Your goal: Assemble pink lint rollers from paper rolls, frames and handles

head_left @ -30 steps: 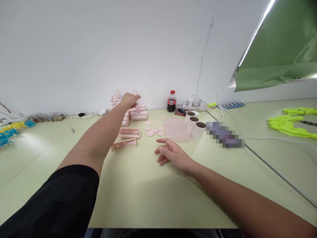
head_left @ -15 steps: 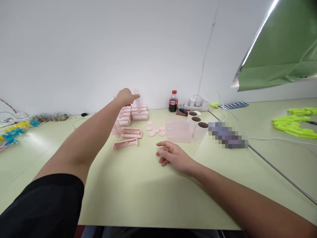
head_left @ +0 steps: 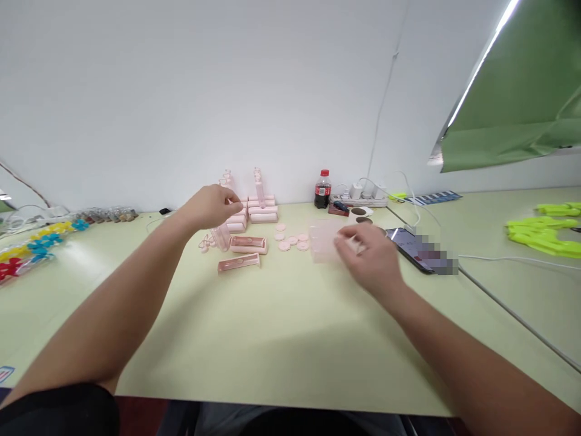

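My left hand [head_left: 212, 207] hovers over the left side of the table, fingers loosely bent, with nothing visible in it. Around it are pink boxes [head_left: 263, 215] in a stack, and two open pink trays [head_left: 249, 244] lie in front of them. Behind, a clear pink tube [head_left: 259, 191] stands upright on the stack. My right hand [head_left: 370, 254], blurred by motion, is in front of white tubes with brown tops [head_left: 358, 212], partly covering them. Its thumb and fingers are apart, beside translucent pinkish boxes [head_left: 320, 245]. Whether it touches a tube is unclear.
Pale pink discs [head_left: 284, 246] lie mid-table. A cola bottle [head_left: 322, 191] and a power strip [head_left: 381, 200] stand by the wall. To the right are a phone [head_left: 415, 251], cables and neon-yellow parts [head_left: 540, 236]. Colourful packed pieces [head_left: 40, 245] lie far left.
My left hand has drawn back from the upright clear tube, leaving it on the stack. My right hand has moved right and forward to the white tubes. The view has shifted slightly.
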{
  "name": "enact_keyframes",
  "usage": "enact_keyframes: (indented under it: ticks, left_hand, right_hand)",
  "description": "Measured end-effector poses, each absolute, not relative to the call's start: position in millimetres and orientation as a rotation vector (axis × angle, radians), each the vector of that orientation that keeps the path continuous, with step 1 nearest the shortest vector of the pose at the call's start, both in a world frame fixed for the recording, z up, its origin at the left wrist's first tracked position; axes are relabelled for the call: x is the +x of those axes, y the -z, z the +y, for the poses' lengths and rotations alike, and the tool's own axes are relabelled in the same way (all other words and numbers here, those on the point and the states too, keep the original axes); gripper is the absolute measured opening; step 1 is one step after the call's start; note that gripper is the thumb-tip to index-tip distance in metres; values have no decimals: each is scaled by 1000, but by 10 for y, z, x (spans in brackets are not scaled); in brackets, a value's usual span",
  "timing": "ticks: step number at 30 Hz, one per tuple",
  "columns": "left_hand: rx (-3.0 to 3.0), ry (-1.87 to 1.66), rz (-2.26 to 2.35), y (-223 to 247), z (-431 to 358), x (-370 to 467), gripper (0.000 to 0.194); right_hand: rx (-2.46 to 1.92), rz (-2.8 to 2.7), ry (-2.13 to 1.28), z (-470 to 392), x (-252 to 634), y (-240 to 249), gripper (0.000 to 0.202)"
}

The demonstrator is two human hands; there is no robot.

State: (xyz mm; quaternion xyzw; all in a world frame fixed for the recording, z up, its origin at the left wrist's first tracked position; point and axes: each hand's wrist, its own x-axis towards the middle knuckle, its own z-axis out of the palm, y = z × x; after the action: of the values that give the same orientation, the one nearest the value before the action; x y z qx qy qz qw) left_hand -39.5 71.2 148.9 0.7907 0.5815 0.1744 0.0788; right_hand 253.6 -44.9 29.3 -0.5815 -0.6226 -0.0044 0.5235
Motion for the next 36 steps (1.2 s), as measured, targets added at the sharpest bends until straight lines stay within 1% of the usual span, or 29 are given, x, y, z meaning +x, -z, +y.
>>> enact_keyframes:
  ticks: [1, 3, 5, 6, 9, 12, 15, 18, 20, 21, 27, 30, 33, 36]
  left_hand:
    - [2338, -572, 1723, -1417, 606, -416, 19]
    - [2279, -646, 1656, -1244, 405, -431, 21]
    - [2267, -640, 1553, -1039, 248, -401, 22]
    - [2274, -611, 1506, -931, 193, -369, 22]
    - [2451, -475, 1436, -638, 118, -214, 24]
    - [2642, -245, 1486, -448, 141, 20, 26]
    - [2872, -115, 1469, -360, 241, 299, 26]
    - [3049, -33, 1490, -309, 405, 543, 27]
    - [3032, 4, 1553, -262, 526, 650, 27]
    - [3010, 16, 1575, -230, 581, 685, 27]
    - [2966, -16, 1550, -69, 720, 732, 26]
    - [2968, -75, 1498, -149, 598, 682, 24]
    - [2860, -208, 1416, -302, 358, 561, 22]
    - [2466, -499, 1243, -384, 115, 390, 25]
  right_hand:
    - [-1452, -1418, 167, -418, 2670, -352, 19]
    - [-1666, -1325, 278, -345, 2920, -424, 38]
    - [-1909, -1278, 201, -275, 3105, -433, 57]
    - [-2014, -1283, 134, -247, 3166, -422, 64]
    - [-2209, -1342, -48, -214, 3251, -389, 72]
    - [-2298, -1362, -187, -231, 3270, -401, 72]
    - [-2349, -1345, -244, -253, 3293, -440, 69]
    - [-2373, -1363, -267, -280, 3304, -489, 51]
    - [-2394, -1371, -266, -313, 3289, -540, 39]
    - [-2405, -1367, -258, -333, 3275, -571, 36]
    - [-2394, -1282, -142, -472, 3230, -759, 39]
    - [-2245, -1270, 11, -546, 3220, -805, 40]
    - [-1905, -1342, 100, -609, 3122, -791, 36]
    - [-1494, -1477, -20, -635, 2896, -687, 34]
